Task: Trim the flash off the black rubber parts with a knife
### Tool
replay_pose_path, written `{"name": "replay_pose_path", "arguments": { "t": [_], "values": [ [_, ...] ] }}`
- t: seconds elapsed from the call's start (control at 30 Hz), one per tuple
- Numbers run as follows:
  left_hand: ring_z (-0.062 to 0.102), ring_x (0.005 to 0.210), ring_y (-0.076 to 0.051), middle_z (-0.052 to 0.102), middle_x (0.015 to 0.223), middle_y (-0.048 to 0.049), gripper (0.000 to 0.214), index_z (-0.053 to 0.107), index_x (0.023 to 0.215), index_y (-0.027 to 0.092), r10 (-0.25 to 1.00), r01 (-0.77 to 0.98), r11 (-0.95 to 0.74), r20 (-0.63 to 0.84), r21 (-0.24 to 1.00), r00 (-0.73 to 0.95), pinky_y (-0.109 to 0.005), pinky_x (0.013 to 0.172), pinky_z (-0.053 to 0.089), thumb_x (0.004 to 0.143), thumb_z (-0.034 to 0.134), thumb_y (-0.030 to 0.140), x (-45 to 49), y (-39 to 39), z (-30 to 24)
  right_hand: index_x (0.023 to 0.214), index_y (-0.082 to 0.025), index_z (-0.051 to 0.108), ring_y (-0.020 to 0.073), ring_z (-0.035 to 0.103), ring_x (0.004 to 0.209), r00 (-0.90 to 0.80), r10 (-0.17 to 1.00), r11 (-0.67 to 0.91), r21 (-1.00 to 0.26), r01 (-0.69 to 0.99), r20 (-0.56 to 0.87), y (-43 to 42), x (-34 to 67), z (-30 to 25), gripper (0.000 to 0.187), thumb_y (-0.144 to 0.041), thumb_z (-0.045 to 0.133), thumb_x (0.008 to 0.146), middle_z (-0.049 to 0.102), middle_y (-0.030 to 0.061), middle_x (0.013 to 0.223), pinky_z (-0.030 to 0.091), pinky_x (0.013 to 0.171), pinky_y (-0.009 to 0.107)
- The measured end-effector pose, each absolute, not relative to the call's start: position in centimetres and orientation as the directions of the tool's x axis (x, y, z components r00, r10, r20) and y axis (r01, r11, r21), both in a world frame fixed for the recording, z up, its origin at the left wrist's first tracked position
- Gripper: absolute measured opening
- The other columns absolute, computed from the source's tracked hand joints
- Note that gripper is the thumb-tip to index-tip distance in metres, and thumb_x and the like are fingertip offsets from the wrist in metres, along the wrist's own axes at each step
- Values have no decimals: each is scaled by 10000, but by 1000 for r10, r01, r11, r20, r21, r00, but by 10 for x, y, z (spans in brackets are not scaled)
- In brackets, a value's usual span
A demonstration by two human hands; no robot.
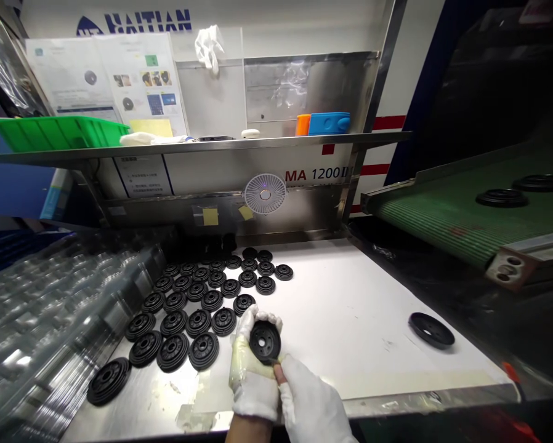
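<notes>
My left hand (253, 372), in a white fabric glove with taped fingers, is shut on a black moulded disc (265, 340), which has a central hole and small holes around it. My right hand (310, 401), also gloved in white, pinches a small dark tool (271, 360) against the disc's lower edge. Several similar ribbed black discs (172, 352) lie in rows on the white-topped table (345, 314), just left of and beyond my hands. A single black disc (431, 330) rests apart to the right, its rim up.
A stack of clear plastic trays (50, 314) fills the left side. At right, a green conveyor belt (456, 215) carries black discs (502, 197). A metal shelf (202, 146) above the table holds a green crate (55, 132). A small white fan (265, 193) is mounted below it.
</notes>
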State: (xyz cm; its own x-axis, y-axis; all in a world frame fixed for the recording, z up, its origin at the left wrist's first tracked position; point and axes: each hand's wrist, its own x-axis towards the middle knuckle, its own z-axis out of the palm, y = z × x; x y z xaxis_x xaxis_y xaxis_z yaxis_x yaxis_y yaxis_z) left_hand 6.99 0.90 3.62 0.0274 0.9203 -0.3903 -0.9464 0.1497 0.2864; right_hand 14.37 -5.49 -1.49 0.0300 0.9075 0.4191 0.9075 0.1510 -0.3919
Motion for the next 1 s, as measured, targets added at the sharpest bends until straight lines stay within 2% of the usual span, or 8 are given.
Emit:
{"name": "replay_pose_path", "arguments": {
  "t": [0.1, 0.2, 0.37, 0.5, 0.63, 0.8, 0.9, 1.0],
  "values": [
    [601, 776, -217, 609, 821, -87, 202, 565, 907, 159, 929, -906, 241, -354, 348, 111, -365, 659, 512, 706, 551, 144, 65, 4, 34, 771, -264, 487, 179, 583, 507, 33, 908, 157, -413, 897, 417, -55, 149, -11, 258, -319, 269, 896, 614, -26, 615, 315, 446, 286],
    [598, 714, -216, 595, 741, -73, 193, 562, 886, 162, 928, -902, 283, -330, 326, 172, -362, 608, 507, 698, 525, 146, 63, 2, 31, 801, -259, 491, 183, 591, 542, 44, 919, 145, -437, 888, 393, -55, 157, -9, 217, -293, 290, 877, 619, -17, 646, 336, 458, 279],
    [547, 585, -112, 525, 622, 7, 85, 542, 769, 165, 931, -953, 196, -348, 231, 107, -286, 628, 504, 710, 591, 127, 72, 9, 32, 768, -269, 483, 183, 588, 531, 48, 917, 125, -400, 908, 395, -57, 152, -12, 247, -312, 278, 899, 612, -30, 635, 346, 468, 283],
    [570, 631, -115, 547, 674, -8, 138, 558, 855, 162, 937, -947, 122, -350, 298, 10, -302, 695, 509, 728, 567, 109, 71, 8, 33, 744, -269, 476, 187, 590, 524, 19, 917, 139, -362, 922, 399, -58, 144, -11, 264, -311, 270, 904, 600, -36, 603, 338, 466, 289],
    [602, 789, -231, 600, 823, -93, 229, 559, 951, 156, 928, -897, 297, -318, 328, 191, -377, 648, 512, 724, 526, 165, 64, 1, 32, 820, -262, 505, 189, 598, 562, 31, 929, 137, -420, 897, 368, -57, 152, -5, 252, -294, 265, 891, 625, -12, 666, 369, 479, 278],
    [543, 591, -144, 547, 624, -33, 95, 576, 784, 141, 913, -925, 310, -339, 220, 226, -285, 573, 480, 694, 556, 117, 66, 4, 31, 869, -251, 515, 191, 599, 595, 45, 948, 114, -466, 877, 315, -59, 161, -3, 220, -271, 296, 864, 634, 11, 724, 396, 497, 269],
    [535, 601, -135, 542, 625, -29, 36, 568, 717, 136, 894, -931, 329, -370, 157, 253, -276, 591, 480, 714, 557, 102, 68, 9, 30, 782, -260, 516, 193, 588, 554, 35, 951, 118, -464, 878, 308, -61, 155, -6, 257, -315, 285, 882, 619, -1, 652, 380, 479, 270],
    [543, 642, -151, 537, 640, -33, 50, 570, 708, 131, 892, -930, 336, -368, 148, 264, -307, 635, 492, 747, 539, 135, 66, 11, 32, 741, -255, 521, 175, 583, 550, 50, 959, 125, -576, 808, 278, -65, 154, -7, 305, -338, 267, 889, 612, 0, 627, 395, 479, 242]
  ]
}}
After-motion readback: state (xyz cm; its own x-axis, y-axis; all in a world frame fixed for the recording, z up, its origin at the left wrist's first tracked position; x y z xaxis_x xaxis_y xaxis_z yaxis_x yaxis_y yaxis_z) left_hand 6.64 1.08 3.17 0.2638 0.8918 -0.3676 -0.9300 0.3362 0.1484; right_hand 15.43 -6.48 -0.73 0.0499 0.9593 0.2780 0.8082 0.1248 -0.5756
